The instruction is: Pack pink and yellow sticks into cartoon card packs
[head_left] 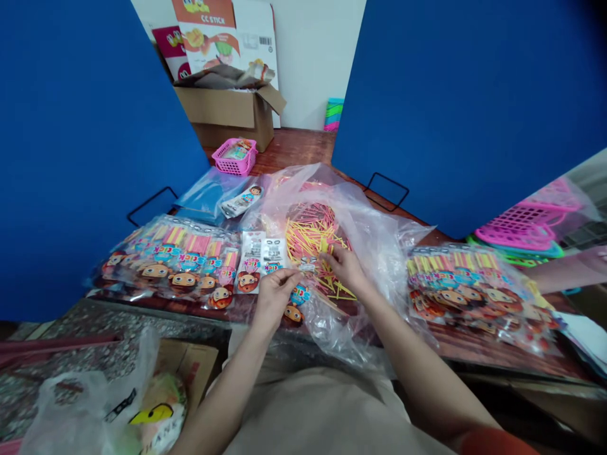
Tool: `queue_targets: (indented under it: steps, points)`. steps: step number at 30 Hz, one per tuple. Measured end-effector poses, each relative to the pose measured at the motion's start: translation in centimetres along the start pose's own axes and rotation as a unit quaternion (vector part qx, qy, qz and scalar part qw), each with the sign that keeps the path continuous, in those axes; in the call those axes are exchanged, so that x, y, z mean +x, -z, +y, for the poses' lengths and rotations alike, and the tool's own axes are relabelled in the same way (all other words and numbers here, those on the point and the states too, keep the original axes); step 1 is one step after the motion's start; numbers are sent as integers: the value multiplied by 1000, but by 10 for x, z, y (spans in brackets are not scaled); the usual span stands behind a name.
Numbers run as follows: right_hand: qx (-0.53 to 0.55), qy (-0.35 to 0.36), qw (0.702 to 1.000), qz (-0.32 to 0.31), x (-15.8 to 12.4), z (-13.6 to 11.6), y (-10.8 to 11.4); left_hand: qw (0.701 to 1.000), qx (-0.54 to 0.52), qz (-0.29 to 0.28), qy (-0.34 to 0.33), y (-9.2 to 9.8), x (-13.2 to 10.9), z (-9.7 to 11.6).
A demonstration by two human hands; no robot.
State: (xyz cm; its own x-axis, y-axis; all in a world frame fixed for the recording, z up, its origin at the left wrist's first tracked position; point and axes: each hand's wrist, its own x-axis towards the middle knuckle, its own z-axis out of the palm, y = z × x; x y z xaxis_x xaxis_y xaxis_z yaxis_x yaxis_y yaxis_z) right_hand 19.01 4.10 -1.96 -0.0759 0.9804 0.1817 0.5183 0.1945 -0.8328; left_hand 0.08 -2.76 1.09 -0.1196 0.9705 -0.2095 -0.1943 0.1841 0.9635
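Note:
A large clear plastic bag (374, 230) lies open on the wooden table, with a heap of thin pink and yellow sticks (308, 230) in it. My left hand (277, 294) pinches the top edge of a small printed pouch (294, 306) with a cartoon face. Just right of it, my right hand (344, 268) has its fingers closed round some yellow sticks at the edge of the heap. Two flat printed pouches (251, 262) lie left of the heap. Filled stick packets (183, 262) are piled at the left, and another packet pile (465, 284) sits at the right.
Beyond the bag stand a pink basket (236, 158) with packets and an open cardboard box (222, 110). Tall blue panels (95, 126) flank the table. Another person's forearm (566, 270) reaches in at the right, near pink baskets (521, 221). Plastic bags (90, 404) lie lower left.

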Motion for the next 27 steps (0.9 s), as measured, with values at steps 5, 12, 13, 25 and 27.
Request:
queue_targets:
  steps: [5, 12, 13, 25, 27]
  points:
    - [172, -24, 983, 53, -1, -10, 4, 998, -48, -6, 41, -3, 0, -4]
    - [439, -104, 889, 80, -2, -49, 13, 997, -47, -28, 54, -7, 1, -9]
    - [450, -96, 884, 86, -2, -55, 15, 997, -47, -34, 54, -8, 1, -10]
    - [352, -17, 936, 22, -16, -82, 12, 996, -57, -35, 61, -14, -1, -8]
    - [365, -32, 930, 15, -15, -81, 12, 997, -49, -26, 53, -15, -1, -8]
